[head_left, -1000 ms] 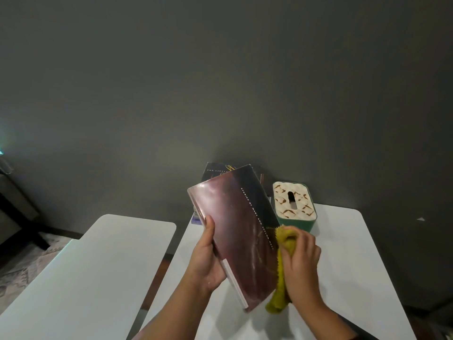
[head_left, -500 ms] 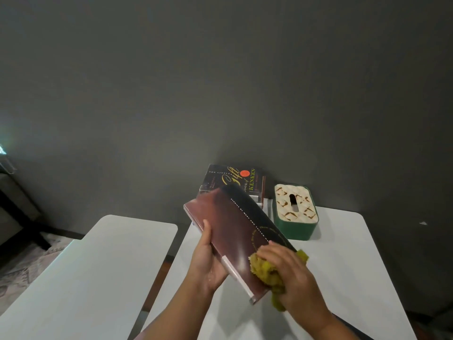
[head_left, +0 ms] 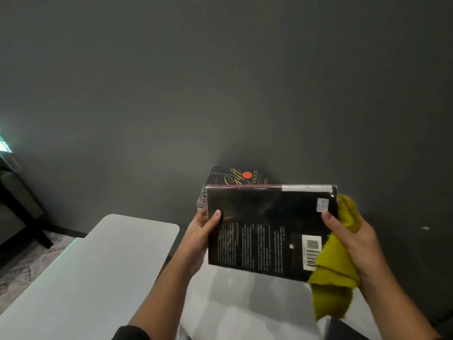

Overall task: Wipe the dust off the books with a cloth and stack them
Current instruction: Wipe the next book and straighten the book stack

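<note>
While both hands hold a dark book [head_left: 267,229] back-cover-up above the white table [head_left: 245,310], wiping looks unfinished.
Left hand [head_left: 199,231] grips its left edge; right hand [head_left: 353,239] pinches the right edge, yellow cloth [head_left: 335,271] bunched inside; the stack [head_left: 235,176] waits beyond.

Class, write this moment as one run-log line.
left hand: grips book | right hand: grips book, cloth | back cover up | stack behind

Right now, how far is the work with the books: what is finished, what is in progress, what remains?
Done, apparently: a stack of books lies by the wall, black title on top. In hand: the left hand and right hand hold a dark book above the white table, back cover with barcode facing up; the yellow cloth is in the right hand. Left: wipe this cover, it seems, then stack the book.
</note>
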`<act>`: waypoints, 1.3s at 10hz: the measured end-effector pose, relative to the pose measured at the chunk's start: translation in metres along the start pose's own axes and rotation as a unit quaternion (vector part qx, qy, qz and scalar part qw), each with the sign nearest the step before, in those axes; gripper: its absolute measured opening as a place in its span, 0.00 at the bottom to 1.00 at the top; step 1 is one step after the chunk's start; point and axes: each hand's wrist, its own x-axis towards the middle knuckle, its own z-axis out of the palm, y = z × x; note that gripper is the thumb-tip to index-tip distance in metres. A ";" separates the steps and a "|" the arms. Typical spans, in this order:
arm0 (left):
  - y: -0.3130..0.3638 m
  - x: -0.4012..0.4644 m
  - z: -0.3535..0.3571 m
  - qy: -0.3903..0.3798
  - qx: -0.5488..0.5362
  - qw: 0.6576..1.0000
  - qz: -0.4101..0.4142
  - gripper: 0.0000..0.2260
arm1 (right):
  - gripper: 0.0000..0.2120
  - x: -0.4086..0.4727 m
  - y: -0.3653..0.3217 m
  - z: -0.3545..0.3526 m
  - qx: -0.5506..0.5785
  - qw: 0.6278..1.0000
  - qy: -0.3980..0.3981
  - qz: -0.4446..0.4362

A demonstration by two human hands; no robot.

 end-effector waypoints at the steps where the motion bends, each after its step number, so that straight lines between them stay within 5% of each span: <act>1: 0.001 -0.005 -0.004 -0.079 -0.052 0.994 -0.051 0.20 | 0.40 0.009 0.003 -0.009 -0.042 0.999 0.016 0.020; 2: 0.000 -0.014 0.000 -0.107 -0.074 0.988 -0.085 0.24 | 0.20 0.015 0.003 -0.010 -0.044 0.998 0.052 0.007; 4: 0.000 -0.034 0.022 -0.132 -0.158 0.977 -0.054 0.21 | 0.23 0.022 0.011 0.003 -0.224 0.958 0.163 -0.071; 5: 0.007 -0.041 0.032 -0.142 -0.174 0.974 -0.035 0.20 | 0.19 0.014 0.012 0.026 -0.298 0.917 0.189 -0.184; 7: 0.003 -0.045 0.047 -0.151 -0.178 0.972 -0.004 0.17 | 0.25 -0.028 0.025 0.106 -0.420 0.800 -0.111 -0.413; 8: -0.002 -0.047 0.040 -0.166 -0.182 0.969 -0.008 0.18 | 0.25 -0.014 0.025 0.098 -0.423 0.779 -0.161 -0.434; 10: -0.005 -0.046 0.031 -0.176 -0.111 0.977 -0.040 0.22 | 0.24 0.015 0.024 0.065 -0.365 0.870 -0.036 -0.329; 11: -0.007 -0.050 0.024 -0.279 -0.098 0.954 -0.042 0.23 | 0.27 -0.011 0.032 0.092 -0.390 0.813 -0.136 -0.411; 12: -0.001 -0.048 0.041 -0.042 -0.116 0.992 0.005 0.22 | 0.23 -0.022 0.041 0.099 -0.377 0.785 -0.185 -0.456; 13: 0.006 -0.050 0.027 -0.136 -0.149 0.979 -0.029 0.23 | 0.28 -0.001 0.043 0.074 -0.356 0.832 -0.116 -0.408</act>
